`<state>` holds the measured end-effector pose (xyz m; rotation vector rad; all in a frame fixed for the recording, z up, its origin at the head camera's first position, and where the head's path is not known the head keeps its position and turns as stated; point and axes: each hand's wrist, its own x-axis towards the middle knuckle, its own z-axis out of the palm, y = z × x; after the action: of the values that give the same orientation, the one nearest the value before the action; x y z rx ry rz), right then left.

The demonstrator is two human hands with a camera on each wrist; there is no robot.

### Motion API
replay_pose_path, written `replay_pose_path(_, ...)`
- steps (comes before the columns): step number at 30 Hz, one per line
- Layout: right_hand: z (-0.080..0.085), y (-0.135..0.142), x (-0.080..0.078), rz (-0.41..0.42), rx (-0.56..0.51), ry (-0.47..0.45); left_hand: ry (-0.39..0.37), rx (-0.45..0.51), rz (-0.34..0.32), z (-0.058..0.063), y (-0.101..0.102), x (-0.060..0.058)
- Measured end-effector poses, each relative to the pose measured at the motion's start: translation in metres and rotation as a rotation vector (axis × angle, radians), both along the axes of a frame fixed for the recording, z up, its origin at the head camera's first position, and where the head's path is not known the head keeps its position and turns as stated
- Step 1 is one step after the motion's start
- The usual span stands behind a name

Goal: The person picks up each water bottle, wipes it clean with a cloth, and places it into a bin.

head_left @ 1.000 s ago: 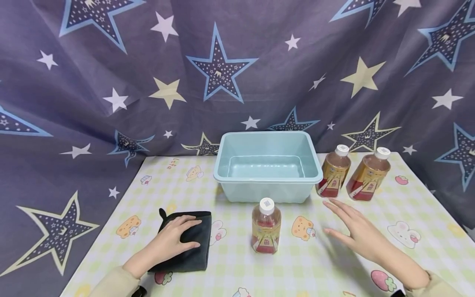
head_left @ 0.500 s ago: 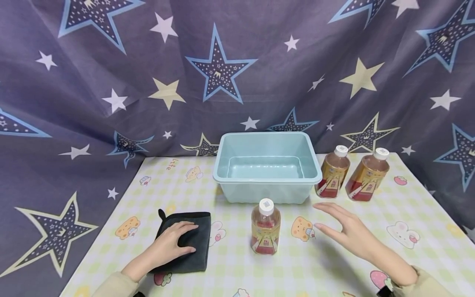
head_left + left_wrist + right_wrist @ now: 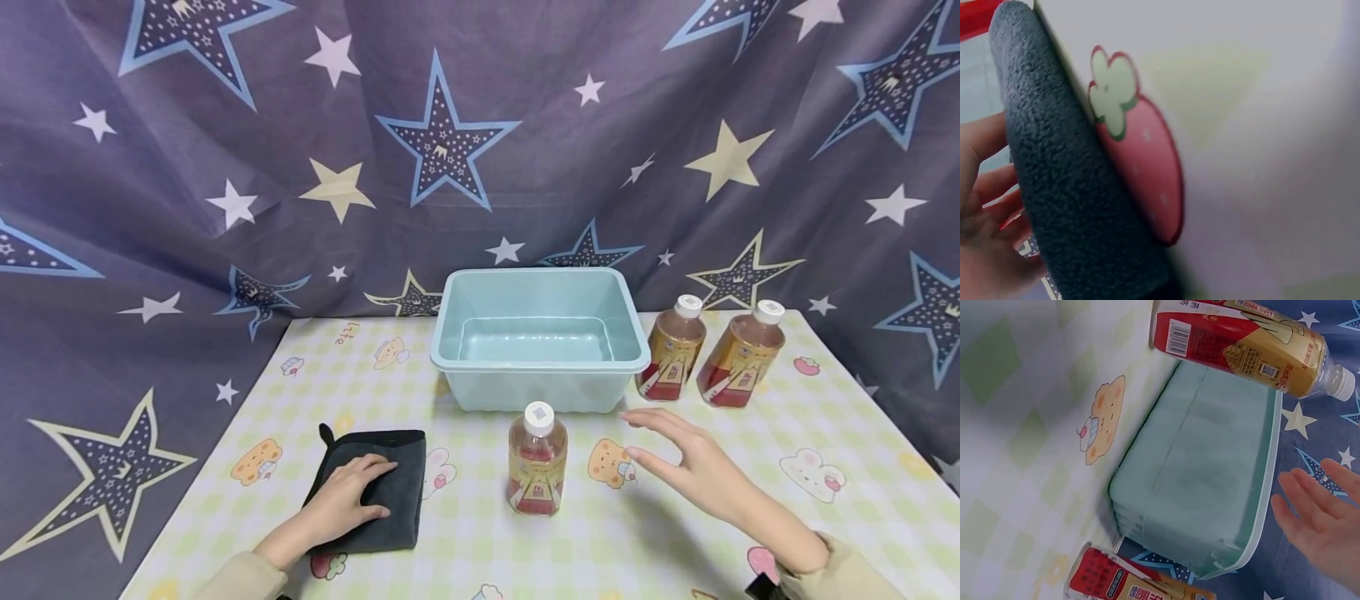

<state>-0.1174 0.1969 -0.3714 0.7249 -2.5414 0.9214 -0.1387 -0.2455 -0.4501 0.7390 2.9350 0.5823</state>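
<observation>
A dark grey folded towel (image 3: 397, 500) lies at the left of the table, a small loop at its far left corner. My left hand (image 3: 345, 500) rests on top of it, fingers loosely spread. In the left wrist view the towel's fuzzy folded edge (image 3: 1066, 156) runs beside that hand. Front and centre stands a drink bottle (image 3: 537, 467) with a white cap and a red and gold label. My right hand (image 3: 693, 467) hovers to its right, fingers extended and thumb apart, holding nothing. The same bottle (image 3: 1241, 344) fills the top of the right wrist view.
Behind the front bottle sits a light blue plastic bin (image 3: 540, 387). Two similar bottles, a nearer one (image 3: 670, 354) and a farther one (image 3: 742, 358), stand right of the bin. A checked tablecloth (image 3: 480, 558) covers the table, and a starry curtain (image 3: 480, 233) hangs behind.
My right hand has moved left, away from the two right-hand bottles and nearer the front bottle. The left hand has slid slightly towards me on the towel. The bottles and bin stay put.
</observation>
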Motion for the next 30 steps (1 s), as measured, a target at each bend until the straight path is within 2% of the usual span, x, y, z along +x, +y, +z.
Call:
replay_pose_path(12,0.005,-0.02,-0.004,0.032,-0.039,-0.049,0.082,-0.015,0.007,-0.002,0.005,0.008)
replay_pose_path(20,0.008,-0.035,-0.009,0.106,-0.119,-0.026,0.11,-0.02,0.017,-0.003,0.006,0.008)
replay_pose_path(30,0.015,-0.05,-0.012,0.169,-0.192,-0.041,0.116,0.062,0.008,0.004,0.005,0.009)
